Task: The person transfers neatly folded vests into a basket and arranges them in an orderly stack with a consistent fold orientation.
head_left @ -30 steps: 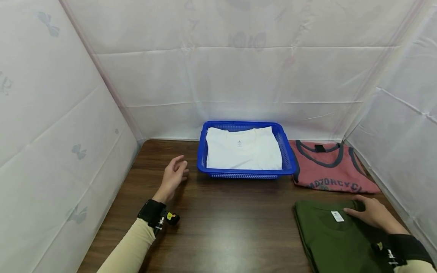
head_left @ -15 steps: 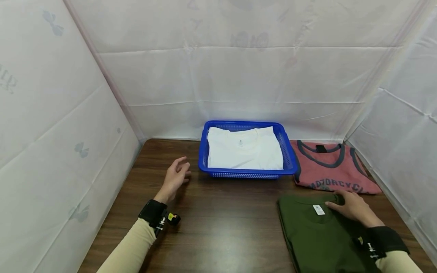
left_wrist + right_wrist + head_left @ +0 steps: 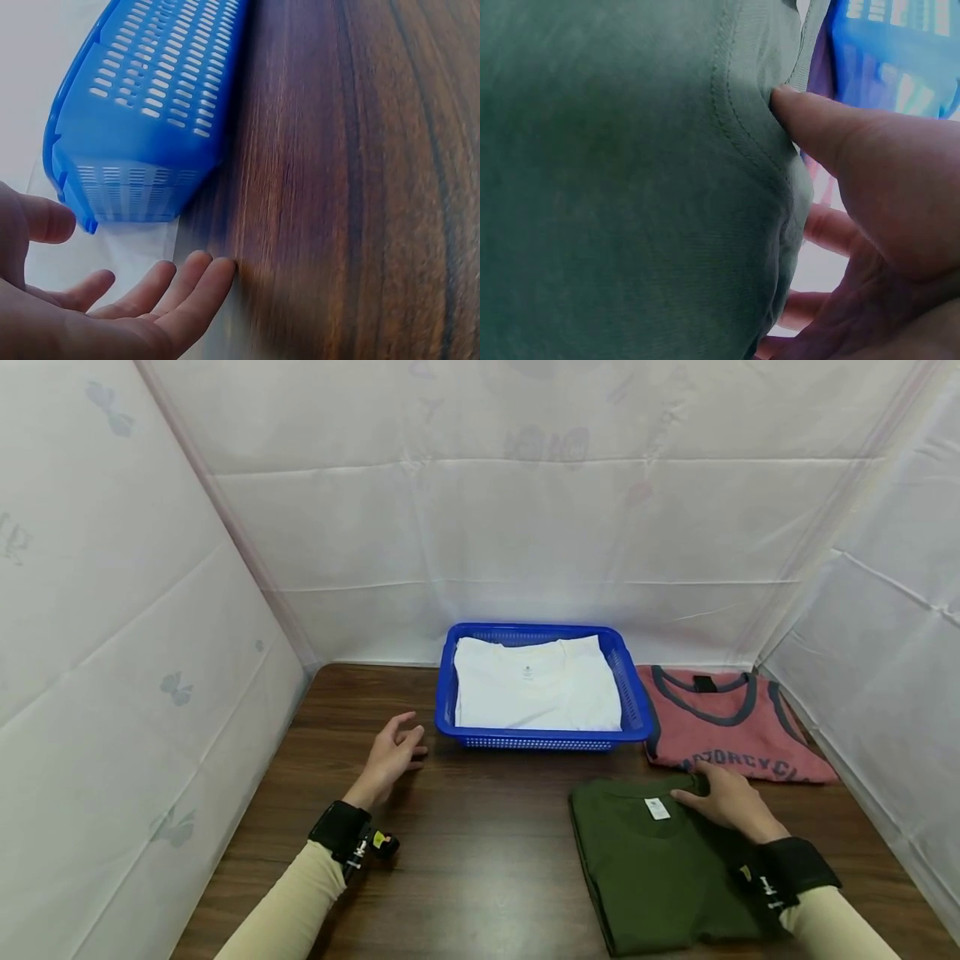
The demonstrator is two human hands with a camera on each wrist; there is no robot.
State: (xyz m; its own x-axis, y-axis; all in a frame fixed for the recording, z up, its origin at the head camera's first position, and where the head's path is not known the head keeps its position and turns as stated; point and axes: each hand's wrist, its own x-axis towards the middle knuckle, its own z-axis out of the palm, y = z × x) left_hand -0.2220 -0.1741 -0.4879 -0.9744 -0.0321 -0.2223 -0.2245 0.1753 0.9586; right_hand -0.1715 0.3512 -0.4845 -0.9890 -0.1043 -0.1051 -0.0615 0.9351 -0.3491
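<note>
A folded dark green T-shirt (image 3: 652,877) with a white neck label lies at the front right of the table in the head view. My right hand (image 3: 729,802) grips its far edge beside the collar. In the right wrist view the thumb (image 3: 817,124) presses on top at the neckband, and the other fingers go under the edge. My left hand (image 3: 388,760) hovers beside the left end of a blue plastic basket (image 3: 540,736), fingers loosely bent and holding nothing. Inside the basket lies a folded white T-shirt (image 3: 536,693).
A folded red T-shirt (image 3: 701,739) with grey trim and dark lettering lies right of the basket, behind the green one. White sheeting (image 3: 540,543) stands behind the brown wooden table (image 3: 480,843) and along both sides.
My right hand has drawn the green T-shirt leftward across the table and slightly away from me, toward the basket. My left hand has shifted only slightly; basket and red T-shirt stay put.
</note>
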